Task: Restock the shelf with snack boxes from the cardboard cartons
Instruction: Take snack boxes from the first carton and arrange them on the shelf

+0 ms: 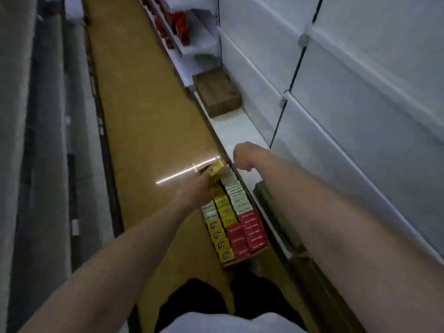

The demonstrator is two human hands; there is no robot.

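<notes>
An open cardboard carton (258,253) lies on the floor against the shelf base, packed with rows of yellow, green and red snack boxes. My left hand (195,191) reaches down over its far end and grips a yellow snack box (215,168), lifted a little above the rows. My right hand (242,157) hangs over the low white shelf (236,131) with its fingers curled under; what it holds, if anything, is hidden. The picture is blurred by motion.
A closed brown carton (217,92) sits further along the same low shelf. Red packages (179,26) fill shelves at the far end of the aisle. White upper shelves (336,68) rise on the right, grey shelving (48,140) on the left. My dark trouser legs (197,299) stand on the tan floor.
</notes>
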